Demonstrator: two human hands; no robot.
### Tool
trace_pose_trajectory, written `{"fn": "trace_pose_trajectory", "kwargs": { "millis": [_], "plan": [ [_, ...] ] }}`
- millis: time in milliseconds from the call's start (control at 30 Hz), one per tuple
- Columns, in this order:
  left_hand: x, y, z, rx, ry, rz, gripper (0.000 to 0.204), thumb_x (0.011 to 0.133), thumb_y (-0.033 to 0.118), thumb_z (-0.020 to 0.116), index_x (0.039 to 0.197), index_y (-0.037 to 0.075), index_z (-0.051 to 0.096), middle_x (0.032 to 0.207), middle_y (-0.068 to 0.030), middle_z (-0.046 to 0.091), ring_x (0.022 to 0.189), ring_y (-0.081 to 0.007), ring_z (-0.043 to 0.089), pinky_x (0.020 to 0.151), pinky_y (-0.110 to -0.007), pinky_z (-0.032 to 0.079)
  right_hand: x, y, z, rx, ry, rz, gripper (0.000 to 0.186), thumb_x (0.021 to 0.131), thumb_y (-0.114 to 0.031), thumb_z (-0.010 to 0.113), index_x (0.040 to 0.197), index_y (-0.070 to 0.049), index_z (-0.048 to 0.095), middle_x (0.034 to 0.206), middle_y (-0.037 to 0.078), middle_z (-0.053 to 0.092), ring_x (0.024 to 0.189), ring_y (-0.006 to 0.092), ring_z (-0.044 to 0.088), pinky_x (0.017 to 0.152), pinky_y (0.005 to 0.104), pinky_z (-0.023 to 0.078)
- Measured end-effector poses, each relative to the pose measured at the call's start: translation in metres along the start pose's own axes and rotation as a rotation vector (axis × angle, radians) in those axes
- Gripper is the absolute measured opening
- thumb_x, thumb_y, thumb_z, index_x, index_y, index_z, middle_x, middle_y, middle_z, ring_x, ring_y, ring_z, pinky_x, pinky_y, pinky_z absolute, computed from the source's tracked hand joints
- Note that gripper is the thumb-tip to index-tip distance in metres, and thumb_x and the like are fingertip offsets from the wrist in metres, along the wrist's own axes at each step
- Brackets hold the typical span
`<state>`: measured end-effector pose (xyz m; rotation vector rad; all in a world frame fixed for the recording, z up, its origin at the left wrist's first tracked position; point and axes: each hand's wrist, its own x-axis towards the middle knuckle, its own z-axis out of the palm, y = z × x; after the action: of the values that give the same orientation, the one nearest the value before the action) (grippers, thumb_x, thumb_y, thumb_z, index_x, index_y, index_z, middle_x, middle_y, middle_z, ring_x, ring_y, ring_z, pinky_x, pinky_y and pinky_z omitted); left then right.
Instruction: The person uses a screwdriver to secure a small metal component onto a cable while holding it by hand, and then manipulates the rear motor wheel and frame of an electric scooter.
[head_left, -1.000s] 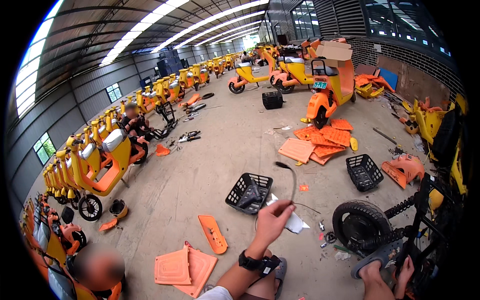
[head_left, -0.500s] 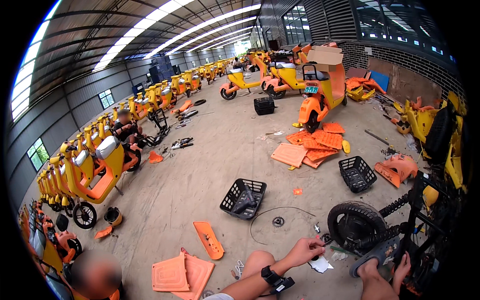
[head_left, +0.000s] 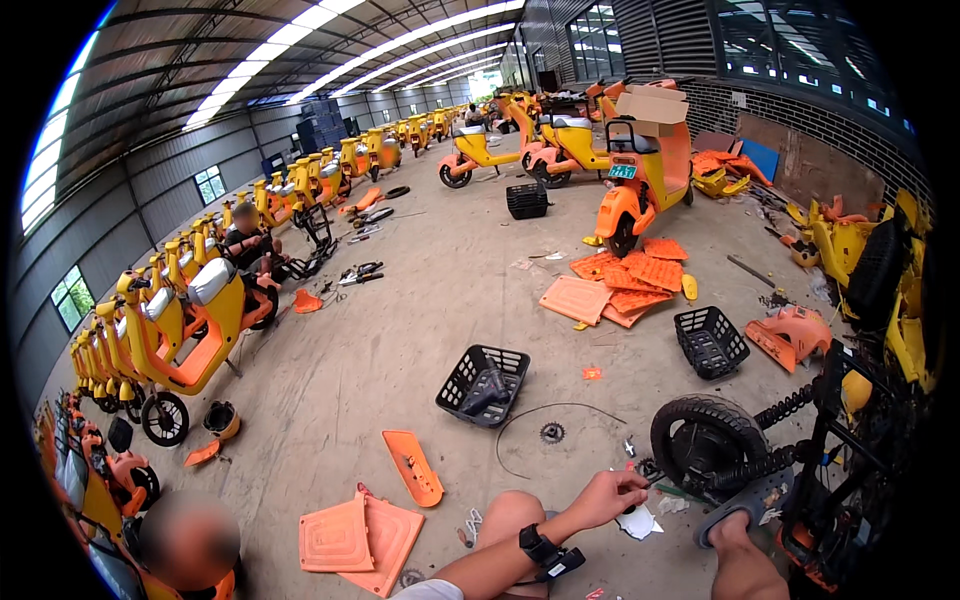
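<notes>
My left hand [head_left: 614, 498], with a black band and small device on its wrist, reaches across to the near side of a black scooter wheel [head_left: 706, 445]. Its fingers are pinched together beside the hub; what they hold, if anything, is too small to name. The wheel belongs to a stripped black scooter frame [head_left: 835, 440] with coil shock absorbers [head_left: 790, 405]. My foot in a grey clog [head_left: 745, 497] rests against the wheel's lower side. A torn white scrap [head_left: 638, 522] lies under my fingers. My right hand is out of sight.
A black basket [head_left: 484, 384] holds a power drill; another basket [head_left: 711, 342] stands farther right. Between them lie a thin cable [head_left: 540, 408] and a sprocket [head_left: 552, 433]. Orange panels [head_left: 335, 535] lie at the lower left. Rows of yellow scooters [head_left: 205, 320] and a seated person [head_left: 248, 240] are leftward.
My right hand, earlier visible beside the black frame at the lower right, has gone out of sight. My left hand stays near the wheel hub. The view has shifted slightly.
</notes>
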<state>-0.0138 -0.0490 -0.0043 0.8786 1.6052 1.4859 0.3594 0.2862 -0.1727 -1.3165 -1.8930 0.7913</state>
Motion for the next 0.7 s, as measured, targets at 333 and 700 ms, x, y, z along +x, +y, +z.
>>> {"fn": "trace_pose_trajectory", "kwargs": {
  "millis": [333,700],
  "plan": [
    [0.003,-0.005,0.004,0.056,-0.007,-0.009,0.026,0.092,0.011,0.066,0.113,-0.005,0.065,0.089,-0.0077,0.072,0.08,-0.01,0.065,0.072,-0.026,0.053,-0.012,-0.02,0.046,-0.181,-0.272,0.048,0.038,0.093,-0.032,0.06,0.115,-0.003,0.066,0.111,0.021,0.067,0.106,0.0329,0.063,0.095,0.0388,0.047],
    [0.016,-0.012,0.01,0.088,-0.027,-0.044,0.023,0.093,0.01,0.065,0.111,-0.004,0.066,0.09,-0.0073,0.072,0.084,-0.0113,0.067,0.078,-0.026,0.054,-0.032,-0.019,0.069,-0.309,-0.4,0.097,0.033,0.09,-0.03,0.063,0.11,-0.005,0.068,0.105,0.02,0.068,0.104,0.0336,0.064,0.092,0.0407,0.049]
  ]
}}
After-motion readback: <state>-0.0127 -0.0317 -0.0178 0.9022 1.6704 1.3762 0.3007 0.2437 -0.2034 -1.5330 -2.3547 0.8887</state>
